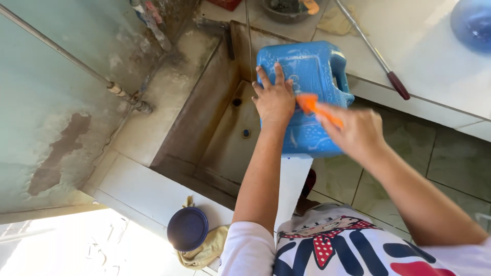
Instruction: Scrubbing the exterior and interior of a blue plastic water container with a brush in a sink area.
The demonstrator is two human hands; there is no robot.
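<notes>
My left hand (275, 99) lies flat, fingers spread, on the blue jug (307, 97), which stands at the sink's (225, 138) 3 o'clock edge. My right hand (358, 132) has its grip pinched on an orange brush (317, 107) touching the jug. A dark lid (187, 228) sits on the surface (138, 191) at 7 o'clock.

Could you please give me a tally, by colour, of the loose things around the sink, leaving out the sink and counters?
Blue: 3, the jug under the left hand, a round lid, a bottle
Orange: 1, the brush in the right hand
Yellowish: 2, cloths
Total: 6
</notes>
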